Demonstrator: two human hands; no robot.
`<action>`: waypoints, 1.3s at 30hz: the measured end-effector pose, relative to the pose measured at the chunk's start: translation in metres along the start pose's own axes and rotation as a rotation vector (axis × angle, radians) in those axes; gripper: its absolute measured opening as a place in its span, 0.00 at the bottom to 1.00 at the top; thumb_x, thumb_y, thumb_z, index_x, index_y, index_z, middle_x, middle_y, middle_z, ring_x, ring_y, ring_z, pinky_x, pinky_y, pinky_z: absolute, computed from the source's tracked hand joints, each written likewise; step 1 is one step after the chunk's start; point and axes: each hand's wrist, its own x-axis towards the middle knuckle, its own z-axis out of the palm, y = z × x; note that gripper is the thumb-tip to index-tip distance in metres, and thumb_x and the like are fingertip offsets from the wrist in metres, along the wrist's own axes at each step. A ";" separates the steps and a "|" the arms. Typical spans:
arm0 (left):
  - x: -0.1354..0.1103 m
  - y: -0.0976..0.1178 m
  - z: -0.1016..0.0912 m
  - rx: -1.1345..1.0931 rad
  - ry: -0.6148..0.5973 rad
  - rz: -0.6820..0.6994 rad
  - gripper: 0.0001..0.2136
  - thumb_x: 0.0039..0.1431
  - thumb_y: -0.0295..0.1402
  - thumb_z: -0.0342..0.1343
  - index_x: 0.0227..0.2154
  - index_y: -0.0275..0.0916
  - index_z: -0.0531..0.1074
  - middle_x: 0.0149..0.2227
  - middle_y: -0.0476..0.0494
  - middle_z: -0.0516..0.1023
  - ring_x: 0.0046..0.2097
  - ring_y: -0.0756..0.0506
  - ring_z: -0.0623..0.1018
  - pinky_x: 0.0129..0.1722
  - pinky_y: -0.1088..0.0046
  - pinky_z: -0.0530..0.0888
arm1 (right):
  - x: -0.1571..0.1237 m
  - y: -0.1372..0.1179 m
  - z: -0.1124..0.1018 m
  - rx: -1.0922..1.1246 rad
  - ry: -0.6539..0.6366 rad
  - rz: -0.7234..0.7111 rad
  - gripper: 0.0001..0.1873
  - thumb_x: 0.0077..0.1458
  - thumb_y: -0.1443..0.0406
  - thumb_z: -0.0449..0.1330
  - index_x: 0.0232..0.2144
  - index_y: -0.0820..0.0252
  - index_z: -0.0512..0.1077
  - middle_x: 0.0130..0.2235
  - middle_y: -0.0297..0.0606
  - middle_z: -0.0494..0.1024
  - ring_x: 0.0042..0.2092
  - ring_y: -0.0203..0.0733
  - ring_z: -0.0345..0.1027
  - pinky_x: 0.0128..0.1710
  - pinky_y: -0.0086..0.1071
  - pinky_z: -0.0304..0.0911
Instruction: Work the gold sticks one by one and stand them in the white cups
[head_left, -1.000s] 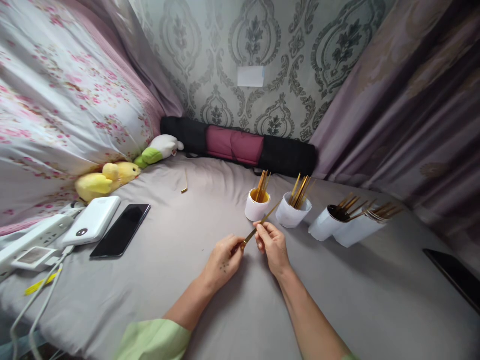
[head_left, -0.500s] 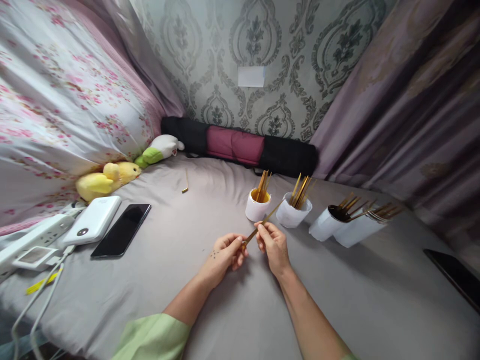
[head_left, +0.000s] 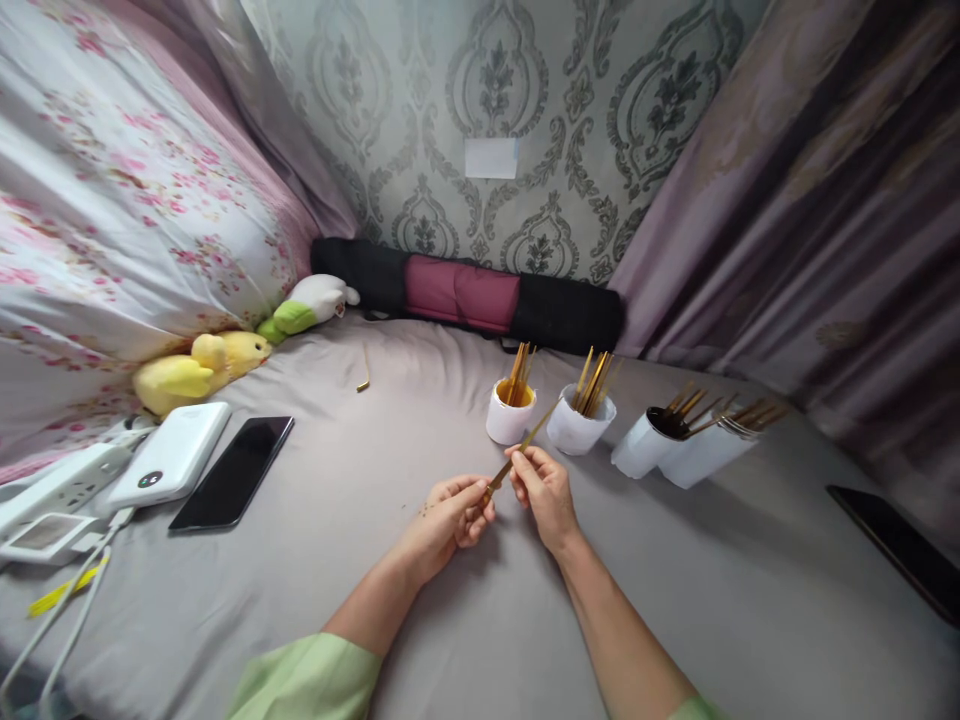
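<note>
Gold stick (head_left: 521, 447) held off the bed (head_left: 337, 580) between both hands, near centre of the scene, slanting up and away to the right, its far tip reaching toward the gap between the two nearest cups. Left hand (head_left: 450, 515): grip closed on the near, lower end, fingers curled under. Right hand (head_left: 544, 490): fingertips pinched on the shaft a little further along, so both grips are on the one stick and the hands are almost touching. Just beyond them stands a row of four white cups. The yellow-lined cup (head_left: 510, 415) and the second cup (head_left: 577, 428) are upright, each bristling with more gold sticks. The third cup (head_left: 643, 447) and fourth cup (head_left: 709, 452) lean over to the right with gold handles fanning out. A single loose gold piece (head_left: 364, 372) lies far left on the sheet, well apart from the rest. Judged step: one stick in hand, being turned or looked over between the fingers — not yet released anywhere. Any move on from here calls for one grip to let go so the other can carry the stick alone, and the upright cups are crowded, so the tip would need a clear gap among the sticks already standing. Phone (head_left: 232, 470) and power bank (head_left: 171, 453) lie at near left, out of the way.
</note>
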 end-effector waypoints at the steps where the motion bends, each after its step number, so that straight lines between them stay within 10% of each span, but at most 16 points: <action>1: -0.001 0.001 0.000 0.001 0.000 -0.008 0.14 0.51 0.40 0.57 0.35 0.34 0.68 0.22 0.49 0.69 0.17 0.58 0.61 0.15 0.81 0.48 | 0.000 0.000 0.000 -0.003 0.003 0.002 0.14 0.51 0.56 0.57 0.32 0.62 0.69 0.19 0.27 0.63 0.17 0.26 0.50 0.15 0.22 0.46; 39: -0.005 0.007 0.003 -0.021 0.059 -0.071 0.14 0.46 0.37 0.60 0.33 0.35 0.66 0.21 0.52 0.68 0.18 0.58 0.59 0.18 0.81 0.49 | 0.031 -0.048 -0.042 -0.033 0.261 -0.116 0.20 0.46 0.50 0.59 0.30 0.62 0.71 0.22 0.30 0.66 0.18 0.26 0.54 0.12 0.21 0.46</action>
